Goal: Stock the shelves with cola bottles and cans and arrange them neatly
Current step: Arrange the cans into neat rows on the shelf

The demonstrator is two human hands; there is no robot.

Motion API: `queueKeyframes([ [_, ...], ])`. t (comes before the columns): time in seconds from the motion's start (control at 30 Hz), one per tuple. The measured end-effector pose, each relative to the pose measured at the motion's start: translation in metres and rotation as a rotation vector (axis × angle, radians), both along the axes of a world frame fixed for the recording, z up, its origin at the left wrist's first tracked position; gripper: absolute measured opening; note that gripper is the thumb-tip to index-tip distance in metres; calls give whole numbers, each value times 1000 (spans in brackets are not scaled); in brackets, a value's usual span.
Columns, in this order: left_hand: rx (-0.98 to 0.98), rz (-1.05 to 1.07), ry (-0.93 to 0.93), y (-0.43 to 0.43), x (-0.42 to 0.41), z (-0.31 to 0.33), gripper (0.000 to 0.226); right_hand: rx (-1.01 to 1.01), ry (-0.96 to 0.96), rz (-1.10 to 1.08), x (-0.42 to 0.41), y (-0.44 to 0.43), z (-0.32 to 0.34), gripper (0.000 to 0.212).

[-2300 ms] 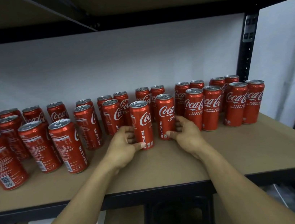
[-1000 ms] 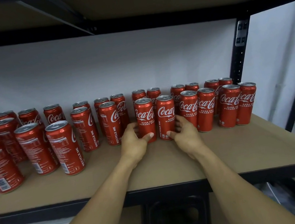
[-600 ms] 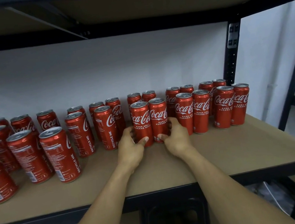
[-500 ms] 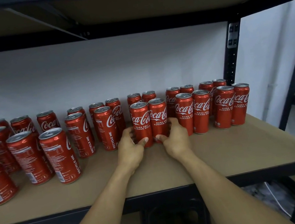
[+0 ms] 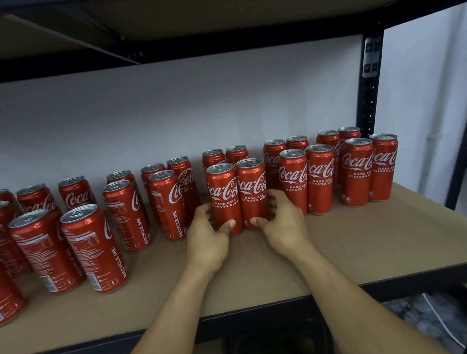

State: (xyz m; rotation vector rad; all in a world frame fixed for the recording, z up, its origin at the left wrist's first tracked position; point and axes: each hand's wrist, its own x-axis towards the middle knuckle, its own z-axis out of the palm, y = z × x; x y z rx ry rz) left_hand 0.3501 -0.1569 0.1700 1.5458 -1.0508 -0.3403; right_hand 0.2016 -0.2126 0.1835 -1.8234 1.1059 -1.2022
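Observation:
Two tall red cola cans stand upright side by side, touching, on the brown shelf board (image 5: 356,249). My left hand (image 5: 206,237) grips the left can (image 5: 224,191) low down, thumb across its front. My right hand (image 5: 282,224) grips the right can (image 5: 252,186) the same way. Both labels face me. To their right, several cans (image 5: 354,171) stand in neat pairs with logos forward. To the left, several cans (image 5: 93,247) stand loosely spaced and turned at different angles.
A black upright post (image 5: 369,97) bounds the shelf at the right, with the upper shelf (image 5: 202,7) overhead. A white wall lies behind the cans. The black front rail (image 5: 100,347) runs below my forearms. A dark bin (image 5: 277,350) sits underneath.
Over the earlier frames both hands pushed the two cans back and together into line with the right-hand pairs, and the left can was turned so that its logo faces front. The view shifted slightly.

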Motion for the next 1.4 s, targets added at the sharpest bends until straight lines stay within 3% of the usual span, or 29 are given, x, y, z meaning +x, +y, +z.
queueKeyframes([
  [1.2,46,42,-152,8,-4,7,57,-12,64,42,-6,4,3,70],
  [1.3,124,22,-268,18,-1,8,59,-26,163,51,-15,7,4,68],
  [1.4,299,-47,-475,39,7,8,68,-105,438,43,-31,9,0,62],
])
